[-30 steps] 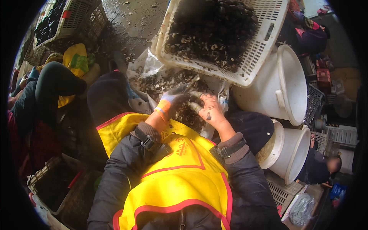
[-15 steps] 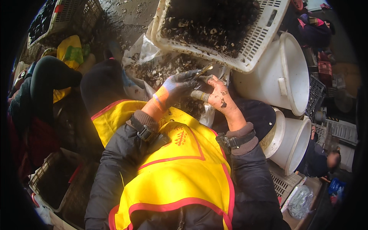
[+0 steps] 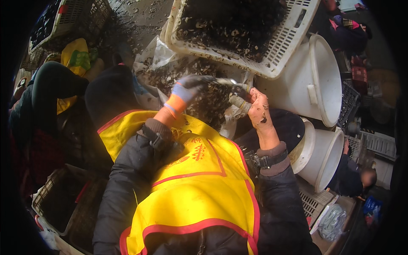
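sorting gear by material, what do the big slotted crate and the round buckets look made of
Slotted crate: white moulded plastic by the look, matte and grimy, with regular slotted walls. Round buckets: probably also plastic, smooth, off-white, with a thick rolled rim and a moulded lug.

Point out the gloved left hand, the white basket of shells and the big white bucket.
left hand [image 3: 189, 87], head view, back of the glove.
white basket [image 3: 293, 40], head view, slotted right wall.
white bucket [image 3: 316, 80], head view, its rim.

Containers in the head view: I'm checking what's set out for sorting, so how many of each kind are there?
White slatted plastic crate of dark shells: 1
White round plastic buckets: 2
Dark mesh baskets: 2
Total: 5
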Action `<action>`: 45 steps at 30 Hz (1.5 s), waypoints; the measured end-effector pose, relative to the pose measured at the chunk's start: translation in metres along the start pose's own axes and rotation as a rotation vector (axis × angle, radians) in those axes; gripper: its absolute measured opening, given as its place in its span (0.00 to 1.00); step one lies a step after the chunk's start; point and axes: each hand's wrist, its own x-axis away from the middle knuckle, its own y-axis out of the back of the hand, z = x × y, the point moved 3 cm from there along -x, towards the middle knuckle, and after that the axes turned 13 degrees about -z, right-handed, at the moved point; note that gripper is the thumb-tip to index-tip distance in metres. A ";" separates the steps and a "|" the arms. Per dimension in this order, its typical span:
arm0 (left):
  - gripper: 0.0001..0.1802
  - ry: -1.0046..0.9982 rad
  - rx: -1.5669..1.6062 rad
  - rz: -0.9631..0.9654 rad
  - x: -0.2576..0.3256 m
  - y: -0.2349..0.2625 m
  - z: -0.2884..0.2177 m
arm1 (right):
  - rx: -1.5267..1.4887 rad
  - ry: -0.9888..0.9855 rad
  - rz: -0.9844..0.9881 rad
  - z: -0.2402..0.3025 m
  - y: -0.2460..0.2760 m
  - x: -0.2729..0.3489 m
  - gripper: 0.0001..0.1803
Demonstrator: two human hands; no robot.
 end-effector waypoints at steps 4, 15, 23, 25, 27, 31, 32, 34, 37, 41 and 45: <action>0.18 -0.254 -0.317 0.125 0.003 -0.003 0.002 | 0.036 -0.050 -0.003 -0.009 -0.003 -0.001 0.14; 0.14 -0.363 -0.359 0.132 0.010 -0.016 -0.015 | 0.306 0.180 0.023 0.002 -0.001 0.006 0.20; 0.14 -0.227 -0.261 0.030 0.008 -0.005 0.021 | -0.010 -0.048 -0.015 -0.007 -0.017 0.017 0.24; 0.16 0.226 -0.196 -0.230 -0.007 0.020 0.047 | -0.077 -0.049 0.024 0.007 -0.013 0.028 0.21; 0.15 0.304 0.011 -0.366 -0.014 0.025 0.056 | -0.022 -0.045 0.016 0.015 -0.009 0.029 0.23; 0.13 0.018 -0.141 -0.164 -0.008 0.002 0.034 | 0.073 0.072 -0.046 0.014 -0.005 0.014 0.21; 0.14 -0.229 -0.218 -0.044 -0.003 -0.006 0.020 | 0.085 0.105 -0.059 0.012 -0.006 0.012 0.20; 0.15 -0.603 -0.472 0.168 0.011 -0.019 0.000 | 0.240 0.104 -0.090 0.009 -0.006 0.011 0.20; 0.16 -0.501 -0.503 0.132 0.005 -0.016 -0.013 | 0.034 0.042 -0.060 0.009 -0.012 0.019 0.21; 0.17 -0.063 0.010 -0.249 -0.008 0.000 -0.015 | 0.084 0.108 -0.031 0.020 -0.015 0.026 0.24; 0.14 -0.699 -0.576 0.171 0.007 -0.025 -0.035 | 0.066 0.023 -0.064 0.020 -0.018 0.020 0.26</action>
